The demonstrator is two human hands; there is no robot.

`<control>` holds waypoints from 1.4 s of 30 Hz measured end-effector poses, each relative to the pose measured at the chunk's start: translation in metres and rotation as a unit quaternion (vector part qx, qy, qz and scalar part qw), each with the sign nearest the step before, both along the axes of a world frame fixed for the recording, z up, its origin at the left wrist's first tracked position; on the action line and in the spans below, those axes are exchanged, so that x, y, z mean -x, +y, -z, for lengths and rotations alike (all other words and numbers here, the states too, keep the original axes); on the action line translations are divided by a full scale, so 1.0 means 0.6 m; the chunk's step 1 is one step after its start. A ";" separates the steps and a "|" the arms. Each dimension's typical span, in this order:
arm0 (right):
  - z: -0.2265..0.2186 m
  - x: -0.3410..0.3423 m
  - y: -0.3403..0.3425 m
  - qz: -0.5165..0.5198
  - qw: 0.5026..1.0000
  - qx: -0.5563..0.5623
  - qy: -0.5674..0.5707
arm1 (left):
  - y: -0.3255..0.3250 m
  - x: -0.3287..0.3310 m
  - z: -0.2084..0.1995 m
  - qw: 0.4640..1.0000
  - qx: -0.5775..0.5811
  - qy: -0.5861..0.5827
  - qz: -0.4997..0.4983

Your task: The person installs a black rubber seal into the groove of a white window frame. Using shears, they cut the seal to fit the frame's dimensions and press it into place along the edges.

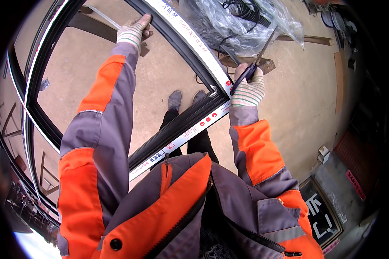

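Observation:
A large black window frame (177,43) with white printed film along its faces stands slanted in front of me. My left hand (132,33), in a white knitted glove with bare fingertips, is closed at the frame's inner edge. Its thumb lies against the black inner border; what the curled fingers hold, if anything, is hidden. By the frame's right corner, my right hand (249,90), gloved the same way, grips dark-handled scissors (251,71). One blade points up and right, away from the frame. A narrow dark strip (232,55) runs up beside the right thumb.
Crumpled clear plastic (233,26) with a black coil lies beyond the frame. Wooden pieces (304,39) rest on the tan floor (298,99). More frames (19,108) stand at left. A dark framed sign (322,213) and a red mat (354,157) are at lower right.

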State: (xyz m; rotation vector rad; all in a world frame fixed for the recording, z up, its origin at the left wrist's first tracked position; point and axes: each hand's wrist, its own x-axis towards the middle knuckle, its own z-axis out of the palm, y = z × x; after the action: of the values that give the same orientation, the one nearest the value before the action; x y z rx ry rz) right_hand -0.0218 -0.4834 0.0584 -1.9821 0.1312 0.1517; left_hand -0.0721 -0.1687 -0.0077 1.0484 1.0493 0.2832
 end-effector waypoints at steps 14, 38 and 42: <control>0.015 -0.008 -0.008 -0.018 0.999 0.049 -0.008 | -0.347 0.099 -0.018 0.955 0.047 0.116 0.268; -0.037 0.002 -0.128 -0.053 0.991 -0.104 0.067 | -0.377 0.091 -0.090 0.912 -0.065 0.201 0.352; -0.086 0.030 -0.178 -0.098 0.988 -0.076 0.094 | -0.371 0.094 -0.089 0.906 -0.074 0.229 0.349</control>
State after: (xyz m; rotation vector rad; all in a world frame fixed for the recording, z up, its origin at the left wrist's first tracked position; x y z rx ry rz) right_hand -0.0400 -0.5899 0.1097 -1.8236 0.0445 0.4636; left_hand -0.1285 -0.3914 0.0456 1.6031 0.9955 -0.4981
